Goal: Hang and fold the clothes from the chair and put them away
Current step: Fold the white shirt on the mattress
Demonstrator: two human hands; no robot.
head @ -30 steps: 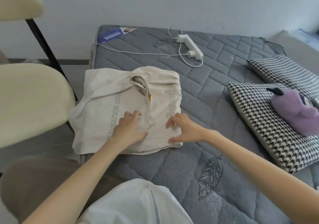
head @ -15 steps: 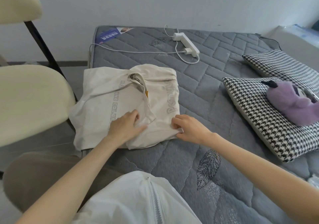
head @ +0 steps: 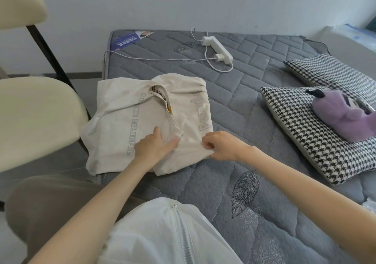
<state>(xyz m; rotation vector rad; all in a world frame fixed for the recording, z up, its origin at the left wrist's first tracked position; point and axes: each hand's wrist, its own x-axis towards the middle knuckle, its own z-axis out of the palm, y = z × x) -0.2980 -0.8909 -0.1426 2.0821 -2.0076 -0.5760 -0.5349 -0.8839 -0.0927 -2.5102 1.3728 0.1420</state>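
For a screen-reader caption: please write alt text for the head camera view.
A person's left hand presses flat on a folded cream fabric shirt lying on a grey quilted mattress, while the right hand pinches its near edge. A white plastic power strip lies farther back.

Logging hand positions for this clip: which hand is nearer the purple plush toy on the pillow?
Right. The right hand pinches the edge of the cream shirt on the side facing the purple plush toy; the left hand presses the shirt farther away, toward the chair.
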